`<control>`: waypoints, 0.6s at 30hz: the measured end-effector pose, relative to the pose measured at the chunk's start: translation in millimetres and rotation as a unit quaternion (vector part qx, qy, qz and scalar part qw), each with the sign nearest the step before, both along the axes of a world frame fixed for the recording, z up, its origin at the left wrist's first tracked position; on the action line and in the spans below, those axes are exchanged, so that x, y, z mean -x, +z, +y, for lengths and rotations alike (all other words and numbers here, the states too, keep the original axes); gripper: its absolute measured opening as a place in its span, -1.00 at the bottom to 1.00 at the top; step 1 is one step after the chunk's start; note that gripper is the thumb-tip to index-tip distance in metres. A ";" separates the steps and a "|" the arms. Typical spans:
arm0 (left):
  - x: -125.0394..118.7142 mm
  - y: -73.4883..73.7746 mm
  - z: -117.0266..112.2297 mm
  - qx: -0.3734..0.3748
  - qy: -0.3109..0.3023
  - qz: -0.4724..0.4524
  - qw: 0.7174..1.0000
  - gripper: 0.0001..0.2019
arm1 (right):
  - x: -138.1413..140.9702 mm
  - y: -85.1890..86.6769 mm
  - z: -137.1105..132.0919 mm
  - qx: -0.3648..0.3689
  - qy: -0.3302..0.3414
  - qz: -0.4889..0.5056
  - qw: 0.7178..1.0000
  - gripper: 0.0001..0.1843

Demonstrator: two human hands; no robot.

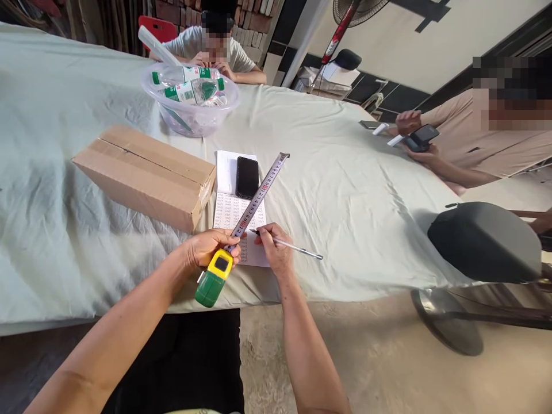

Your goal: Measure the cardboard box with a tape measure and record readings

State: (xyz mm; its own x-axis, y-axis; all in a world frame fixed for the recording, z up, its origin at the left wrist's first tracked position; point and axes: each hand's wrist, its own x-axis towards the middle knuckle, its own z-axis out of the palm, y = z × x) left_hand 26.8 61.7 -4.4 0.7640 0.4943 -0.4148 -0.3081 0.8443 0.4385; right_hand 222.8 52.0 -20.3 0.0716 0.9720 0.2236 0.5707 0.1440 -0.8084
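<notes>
My left hand (pixel 212 246) is closed around the blade of a tape measure (pixel 213 282), just above its green and yellow case. The metal blade reaches out up and to the right, over an open notebook (pixel 252 253) with rows of handwritten figures. Between the fingers of my right hand (pixel 277 244) is a pen (pixel 302 250), its tip near the page beside the blade. A black phone (pixel 247 177) lies on the notebook's upper part. To the left of the notebook sits a closed cardboard box (pixel 142 178).
Plastic bottles fill a clear basin (pixel 190 123) behind the box. One person (pixel 241 57) sits across the cloth-covered table (pixel 345 195); another person (pixel 457 132) on the right holds a dark device. A black rounded seat (pixel 485 241) stands by the table's right edge.
</notes>
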 end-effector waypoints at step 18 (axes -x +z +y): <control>4.1 5.6 -3.4 -0.033 -0.005 -0.027 0.999 -0.90 | 1.8 -0.4 0.7 -0.006 -0.010 -0.012 1.000 -0.76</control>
State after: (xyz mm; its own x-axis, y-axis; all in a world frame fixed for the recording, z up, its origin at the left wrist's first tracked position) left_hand 22.7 58.2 1.2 0.7889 0.5122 -0.3397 -0.3250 0.8167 0.4768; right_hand 221.1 52.7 -20.6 0.0861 0.9675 0.2376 0.5936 0.1418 -0.7922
